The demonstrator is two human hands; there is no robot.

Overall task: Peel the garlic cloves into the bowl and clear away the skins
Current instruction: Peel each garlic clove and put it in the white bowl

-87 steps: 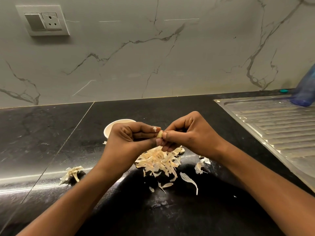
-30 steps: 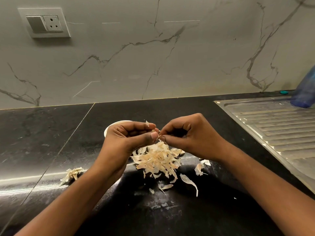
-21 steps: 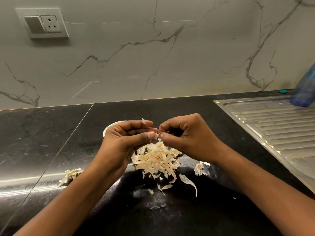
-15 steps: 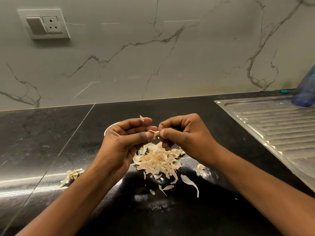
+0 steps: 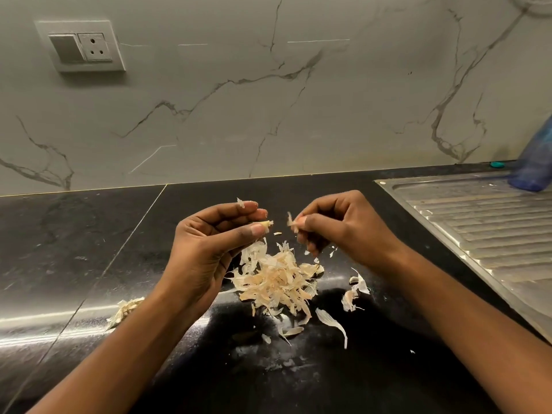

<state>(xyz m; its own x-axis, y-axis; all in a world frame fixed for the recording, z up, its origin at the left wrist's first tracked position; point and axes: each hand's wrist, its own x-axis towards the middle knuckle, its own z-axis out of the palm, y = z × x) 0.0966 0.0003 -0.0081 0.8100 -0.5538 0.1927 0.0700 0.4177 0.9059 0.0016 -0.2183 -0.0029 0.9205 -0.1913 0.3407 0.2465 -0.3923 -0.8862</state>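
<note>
Faces a grey-veined marble wall (image 5: 298, 100) across the whole far side, above a glossy black countertop (image 5: 74, 249). Shares the right of that counter with a ribbed steel drainboard (image 5: 493, 234).

Reaches in from the near edge with both forearms, covering much of the near counter. Holds the left hand (image 5: 209, 249) and the right hand (image 5: 343, 231) side by side above the counter, a small gap between them. Blocks the view of the counter beyond the left hand.

Works above a pile of skins (image 5: 274, 279), papery and pale, heaped between the wrists.

Takes in a switch-and-socket plate (image 5: 80, 46) high at far left and a blue bottle (image 5: 534, 162) on the drainboard's far right end.

Shows a small clump of skins (image 5: 124, 310) well apart at near left, loose skins (image 5: 352, 294) just right of the pile, and a teal cap (image 5: 497, 164) against the wall beside the bottle.

Pinches a strip of skin (image 5: 291, 222) between right thumb and forefinger, remaining fingers curled under.

Clamps left thumb and fingertips on a garlic clove (image 5: 266, 224), held above the pile's far edge. Lays its long axis roughly left to right, exposed tip pointing toward the right hand. Hides most of the clove inside the grip.
</note>
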